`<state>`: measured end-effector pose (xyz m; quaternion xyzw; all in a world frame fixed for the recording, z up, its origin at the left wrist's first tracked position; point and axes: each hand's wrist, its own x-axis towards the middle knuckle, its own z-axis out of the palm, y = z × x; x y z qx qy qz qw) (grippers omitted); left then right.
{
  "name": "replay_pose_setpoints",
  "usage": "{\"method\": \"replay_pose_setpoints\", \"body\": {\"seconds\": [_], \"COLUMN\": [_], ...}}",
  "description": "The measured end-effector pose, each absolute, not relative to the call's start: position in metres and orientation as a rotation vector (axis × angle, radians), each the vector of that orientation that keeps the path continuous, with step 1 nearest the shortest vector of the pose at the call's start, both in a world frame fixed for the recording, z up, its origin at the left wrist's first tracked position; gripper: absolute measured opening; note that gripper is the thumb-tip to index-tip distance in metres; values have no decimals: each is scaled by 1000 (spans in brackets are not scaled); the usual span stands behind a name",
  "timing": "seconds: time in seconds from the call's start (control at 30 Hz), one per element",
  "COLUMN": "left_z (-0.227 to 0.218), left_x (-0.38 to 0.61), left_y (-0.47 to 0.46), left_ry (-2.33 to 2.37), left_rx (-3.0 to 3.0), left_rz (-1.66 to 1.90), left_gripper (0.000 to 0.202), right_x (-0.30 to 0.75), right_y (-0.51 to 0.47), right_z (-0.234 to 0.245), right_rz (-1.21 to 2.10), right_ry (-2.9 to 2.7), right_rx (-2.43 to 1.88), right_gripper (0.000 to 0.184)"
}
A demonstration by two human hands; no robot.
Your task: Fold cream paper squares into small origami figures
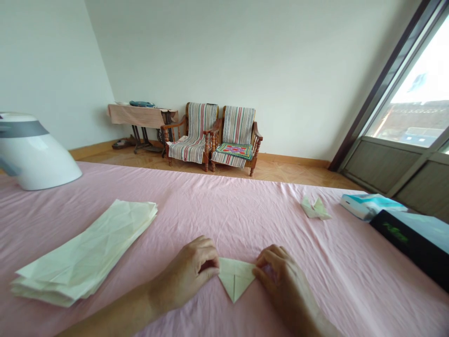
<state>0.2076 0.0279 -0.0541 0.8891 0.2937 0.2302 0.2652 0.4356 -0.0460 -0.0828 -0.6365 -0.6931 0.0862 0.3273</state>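
Observation:
A pale green piece of folded paper lies on the pink cloth, shaped like a triangle pointing toward me with a crease down its middle. My left hand pinches its left corner between thumb and fingers. At the opposite corner, my right hand grips the paper with curled fingers, hiding that tip. To the left rests a stack of creased paper sheets of the same colour. A small folded paper figure with raised points sits farther off on the right.
A white kettle-like vessel stands at the left on the pink cloth. A blue-and-white packet and a black box lie at the right. Beyond the table's edge are two wooden armchairs and a cloth-covered stand.

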Motion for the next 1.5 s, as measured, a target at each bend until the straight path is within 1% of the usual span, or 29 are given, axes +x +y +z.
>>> {"method": "replay_pose_setpoints", "body": {"seconds": [0.13,0.27,0.47,0.67,0.87,0.93,1.03,1.17,1.27,1.37,1.5], "left_z": [-49,-47,-46,-45,-38,-37,-35,-30,-28,-29,-33], "left_x": [212,210,210,212,209,206,202,200,200,199,197], "left_y": [33,38,39,33,27,27,28,28,26,26,30], "left_ry": [892,978,971,962,864,800,697,557,477,449,481], "left_rx": [2378,2356,2330,2279,2244,2311,2428,2624,2775,2887,2932], "left_rz": [530,498,463,458,671,743,856,1081,1243,1253,1266], "left_gripper": [16,15,14,14,12,11,13,16,17,18,20], "right_x": [437,436,436,431,429,429,430,429,427,423,414], "right_y": [-46,-47,-48,-49,-53,-54,-58,-64,-68,-69,-67], "right_z": [-84,-80,-78,-75,-69,-70,-70,-63,-60,-64,-75], "right_rz": [278,357,444,485,580,559,450,90,-122,-151,-46], "right_ry": [-1771,-1754,-1716,-1666,-1679,-1747,-1785,-1844,-1879,-1893,-1945], "right_rx": [-1647,-1616,-1595,-1633,-1533,-1508,-1504,-1411,-1338,-1327,-1353], "right_gripper": [11,16,20,18,19,18,22,25,23,21,24]}}
